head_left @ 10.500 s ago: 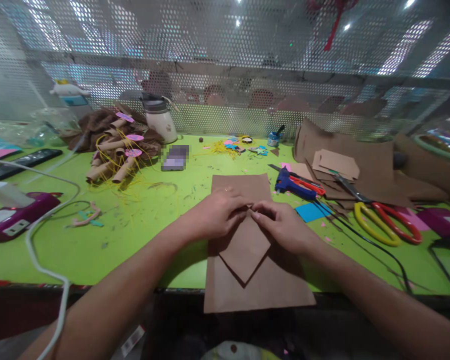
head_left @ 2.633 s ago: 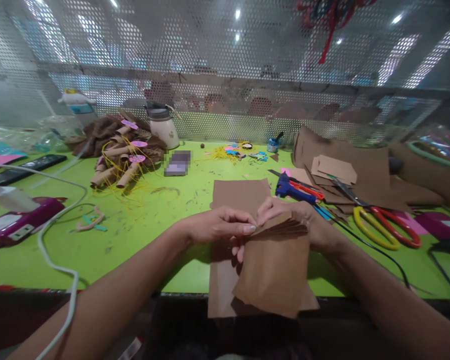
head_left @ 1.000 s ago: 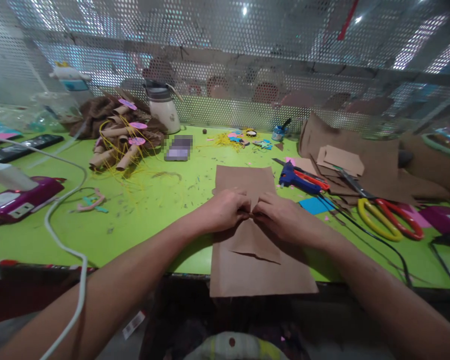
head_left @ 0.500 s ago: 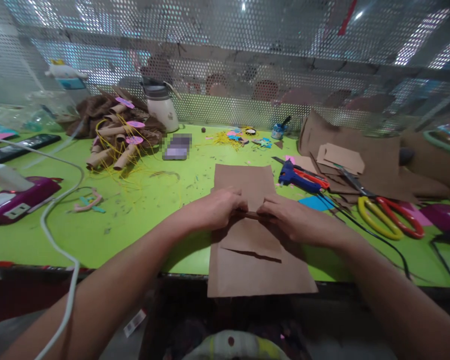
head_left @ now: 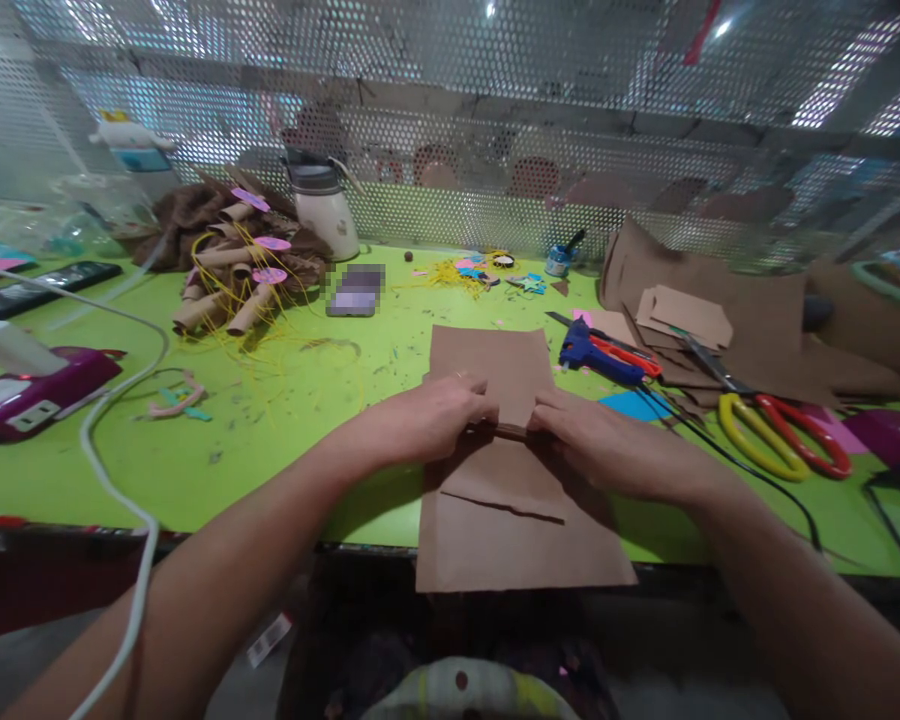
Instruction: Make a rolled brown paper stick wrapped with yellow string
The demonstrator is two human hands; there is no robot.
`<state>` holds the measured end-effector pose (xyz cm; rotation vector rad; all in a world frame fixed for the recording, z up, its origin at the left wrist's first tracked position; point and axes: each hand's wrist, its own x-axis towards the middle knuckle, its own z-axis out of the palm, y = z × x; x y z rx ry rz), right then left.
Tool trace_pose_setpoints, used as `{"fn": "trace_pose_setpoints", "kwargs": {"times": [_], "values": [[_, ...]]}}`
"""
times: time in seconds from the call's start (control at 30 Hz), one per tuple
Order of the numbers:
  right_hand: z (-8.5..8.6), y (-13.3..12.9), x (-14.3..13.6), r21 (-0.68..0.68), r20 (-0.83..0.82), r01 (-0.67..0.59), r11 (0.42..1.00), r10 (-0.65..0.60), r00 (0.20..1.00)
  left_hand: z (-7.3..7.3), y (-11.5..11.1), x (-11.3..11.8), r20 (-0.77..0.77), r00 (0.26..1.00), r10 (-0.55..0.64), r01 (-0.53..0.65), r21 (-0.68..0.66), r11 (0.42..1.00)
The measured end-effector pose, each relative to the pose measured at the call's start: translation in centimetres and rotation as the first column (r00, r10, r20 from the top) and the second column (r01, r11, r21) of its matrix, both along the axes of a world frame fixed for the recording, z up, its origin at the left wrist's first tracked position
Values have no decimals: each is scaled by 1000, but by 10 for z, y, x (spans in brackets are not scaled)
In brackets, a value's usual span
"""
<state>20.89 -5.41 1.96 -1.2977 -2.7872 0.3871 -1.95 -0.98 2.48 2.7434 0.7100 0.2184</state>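
Observation:
Brown kraft paper lies in front of me, with a narrow raised fold across its middle. My left hand pinches the left end of that fold, and my right hand pinches the right end. Both hands are closed, though the fingertips are partly hidden. Below the fold, a shorter flap with an uneven lower edge rests on a larger brown sheet, which hangs slightly over the table's front edge. Whether these are separate sheets I cannot tell.
Right of the paper lie a blue glue gun, large scissors with red and yellow handles and stacked brown paper. Cardboard tubes with yellow string, a phone, a thermos and a purple power strip are left.
My right hand has shifted slightly rightward along the fold, so more of the fold shows between the hands. The left hand has barely moved. The camera view has shifted a little.

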Motion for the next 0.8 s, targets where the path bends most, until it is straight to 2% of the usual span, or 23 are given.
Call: {"fn": "trace_pose_setpoints", "kwargs": {"times": [0.33,0.5,0.63,0.73,0.8], "values": [[-1,0,-12,134,66,70,988,-80,995,-3,-1,4,-26,998,64,-60,119,991],[-6,2,-17,269,36,54,962,-66,997,6,-1,0,27,994,108,-111,170,979],[-12,3,-21,440,-23,23,898,-15,1000,14,0,-2,20,980,197,-198,99,975],[-14,2,-24,544,-81,-4,839,57,995,16,2,-2,13,963,268,-267,-33,963],[-13,1,-25,580,-123,-4,815,92,988,17,3,-3,20,967,255,-249,-150,957]]}}
